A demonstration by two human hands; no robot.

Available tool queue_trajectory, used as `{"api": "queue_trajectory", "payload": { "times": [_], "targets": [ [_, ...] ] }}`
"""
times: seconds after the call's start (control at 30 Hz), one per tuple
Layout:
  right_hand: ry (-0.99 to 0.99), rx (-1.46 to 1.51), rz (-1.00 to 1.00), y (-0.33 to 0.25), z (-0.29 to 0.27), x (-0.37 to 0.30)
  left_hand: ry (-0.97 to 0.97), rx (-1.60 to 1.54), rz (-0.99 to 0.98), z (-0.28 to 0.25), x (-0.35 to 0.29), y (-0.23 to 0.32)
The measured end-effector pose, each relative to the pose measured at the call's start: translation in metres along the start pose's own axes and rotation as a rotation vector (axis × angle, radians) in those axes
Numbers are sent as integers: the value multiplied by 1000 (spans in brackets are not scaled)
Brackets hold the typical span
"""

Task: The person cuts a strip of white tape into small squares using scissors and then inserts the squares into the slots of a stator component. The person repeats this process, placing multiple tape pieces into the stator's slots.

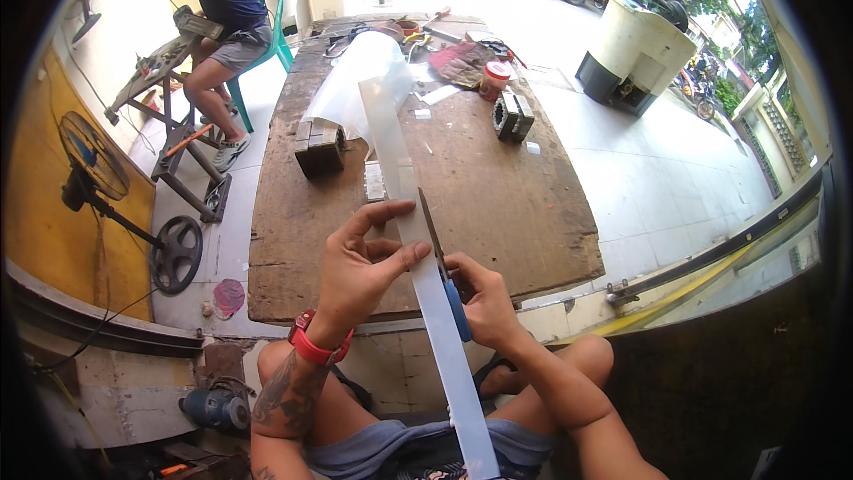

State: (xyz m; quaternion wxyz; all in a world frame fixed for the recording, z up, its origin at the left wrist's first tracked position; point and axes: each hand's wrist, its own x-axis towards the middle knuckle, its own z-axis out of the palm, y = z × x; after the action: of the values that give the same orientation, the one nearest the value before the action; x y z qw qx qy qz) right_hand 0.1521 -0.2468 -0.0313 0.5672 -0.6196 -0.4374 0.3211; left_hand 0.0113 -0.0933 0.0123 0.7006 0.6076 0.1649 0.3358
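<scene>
My left hand (355,267), with a red watch on its wrist, pinches a long, narrow, whitish translucent plastic strip (444,338) between thumb and fingers. The strip runs from over the wooden table down toward my lap. In my right hand (489,302) is a pair of scissors with blue handles (458,311). Their dark blades point away from me along the strip's right edge; whether they touch it I cannot tell. Beyond my left hand lie a rolled clear plastic sheet (373,58), a slotted metal motor core (320,156) and a small white slotted piece (375,182).
On the wooden table (515,231), a second motor core (514,117), a red-lidded jar (495,80), a reddish rag (458,62) and scattered tools lie toward the far end. A standing fan (93,160) is at left. Another person (222,9) sits working at far left.
</scene>
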Motion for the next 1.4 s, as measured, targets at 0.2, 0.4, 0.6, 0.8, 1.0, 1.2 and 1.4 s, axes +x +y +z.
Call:
{"api": "queue_trajectory", "payload": {
  "times": [0.2, 0.4, 0.6, 0.8, 1.0, 1.2, 1.4],
  "targets": [
    [-61, -29, 92, -7, 0, -1, 87, 21, 59, -17, 11, 4],
    [-16, 297, 145, -25, 4, 5, 55, 74, 24, -16, 7, 8],
    [-59, 273, 194, -31, -2, 12, 43, 73, 14, -14, 9, 3],
    [-67, 144, 88, -23, -2, 7, 9, 60, 23, -26, 13, 6],
    [3, 121, 185, -14, -10, 4, 4, 44, 61, -25, 12, 8],
    [-98, -83, 100, -5, -5, -2, 13, 12, 32, -24, 13, 8],
    [-85, -129, 31, -4, -1, -3, 26, 40, 44, -24, 13, 6]
  ]
}}
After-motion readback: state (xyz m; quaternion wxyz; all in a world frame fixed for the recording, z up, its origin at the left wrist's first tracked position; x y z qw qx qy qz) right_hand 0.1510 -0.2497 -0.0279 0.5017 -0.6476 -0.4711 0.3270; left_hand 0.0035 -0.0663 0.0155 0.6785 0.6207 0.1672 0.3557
